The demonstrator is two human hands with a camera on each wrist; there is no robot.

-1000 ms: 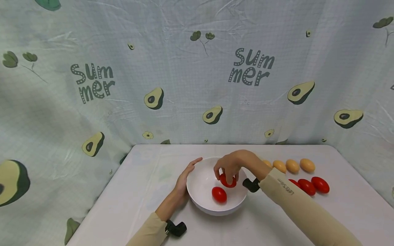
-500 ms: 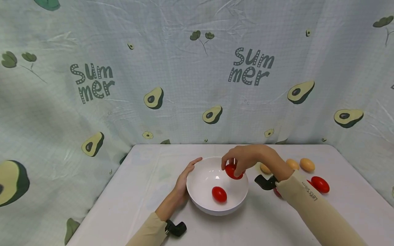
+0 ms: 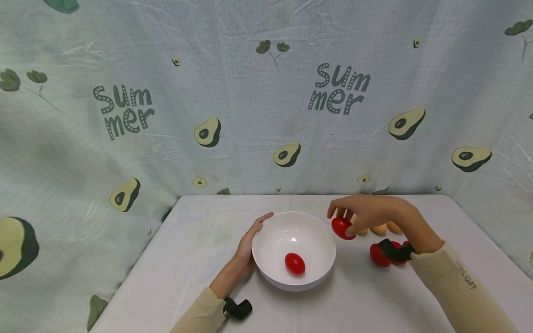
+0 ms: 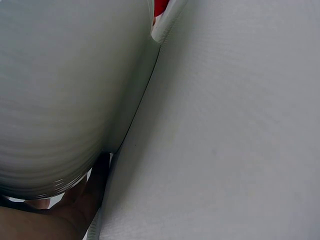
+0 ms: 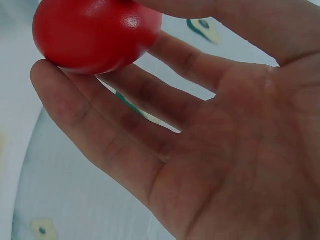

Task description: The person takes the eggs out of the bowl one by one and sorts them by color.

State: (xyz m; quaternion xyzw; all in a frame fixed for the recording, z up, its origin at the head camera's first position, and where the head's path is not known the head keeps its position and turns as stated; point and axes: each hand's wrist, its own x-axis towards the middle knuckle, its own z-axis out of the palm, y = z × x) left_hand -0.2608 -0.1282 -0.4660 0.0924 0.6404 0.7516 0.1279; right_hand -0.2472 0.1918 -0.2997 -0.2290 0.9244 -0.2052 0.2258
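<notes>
A white bowl [image 3: 266, 231] stands on the table with a glossy red egg [image 3: 295, 264] inside. My left hand [image 3: 249, 243] rests against the bowl's left side, fingers stretched along its outer wall; the left wrist view shows this hand [image 4: 75, 207] beneath the curved wall. Right of the bowl, above the table, my right hand [image 3: 368, 212] pinches another red egg [image 3: 342, 228] between thumb and fingertips. Close up in the right wrist view, the same egg [image 5: 95, 35] sits at the fingertips, away from the palm.
Several red eggs [image 3: 379, 255] lie on the white table [image 3: 200, 259] at right, partly behind the right wrist's black camera mount [image 3: 395, 251]. Behind them are several tan eggs [image 3: 379, 229], partly covered by the hand. An avocado-print curtain [image 3: 241, 92] hangs behind the table.
My right hand has lifted a red egg out of the bowl and carried it right, past the rim. One red egg stays in the bowl. The left hand has not moved.
</notes>
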